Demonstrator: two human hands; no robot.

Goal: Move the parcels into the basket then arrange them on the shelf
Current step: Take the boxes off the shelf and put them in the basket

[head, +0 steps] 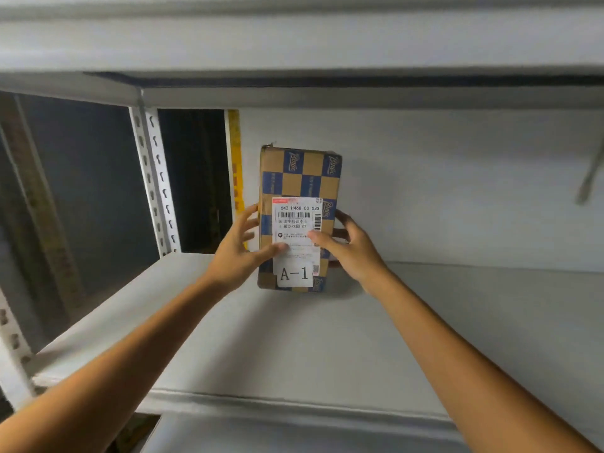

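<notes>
A brown and blue chequered cardboard parcel stands upright on end on the white shelf board, against the white back wall. It bears a white shipping label and a tag reading A-1. My left hand holds its left edge, thumb on the label. My right hand holds its right edge, thumb across the front. No basket is in view.
A white perforated upright post stands left of the parcel, with a dark gap and a yellow strip behind it. Another shelf board runs close above. A lower shelf edge lies below my arms.
</notes>
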